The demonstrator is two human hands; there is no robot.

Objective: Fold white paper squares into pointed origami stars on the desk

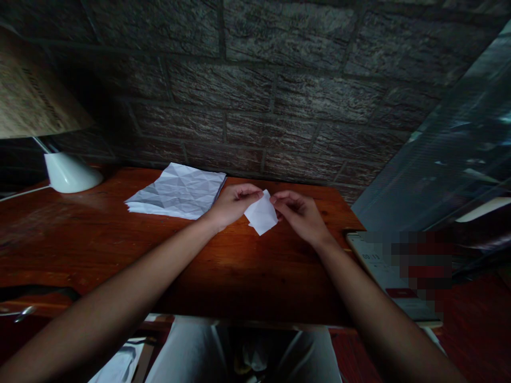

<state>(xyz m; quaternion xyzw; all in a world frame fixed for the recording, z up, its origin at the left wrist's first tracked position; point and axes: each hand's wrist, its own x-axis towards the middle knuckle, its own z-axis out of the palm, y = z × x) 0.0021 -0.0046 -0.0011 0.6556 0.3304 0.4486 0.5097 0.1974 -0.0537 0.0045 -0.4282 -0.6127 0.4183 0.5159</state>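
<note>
A small folded piece of white paper point(261, 214) is held up between my two hands, a little above the wooden table. Its outline is roughly a diamond, with one corner pointing down. My left hand point(236, 204) pinches its upper left edge between thumb and fingers. At the upper right edge, my right hand point(297, 210) has its thumb and index finger closed on the paper. Left of my left hand lies a stack of white paper sheets point(178, 189), the top one covered in a grid of creases.
A lamp point(69, 173) with a patterned shade stands at the table's left. Behind the table point(239, 282) rises a brick wall point(255, 90). On the right are a partly blurred flat device point(379, 266) and a translucent panel point(431, 138). A metal clip-like object point(24, 314) is at lower left.
</note>
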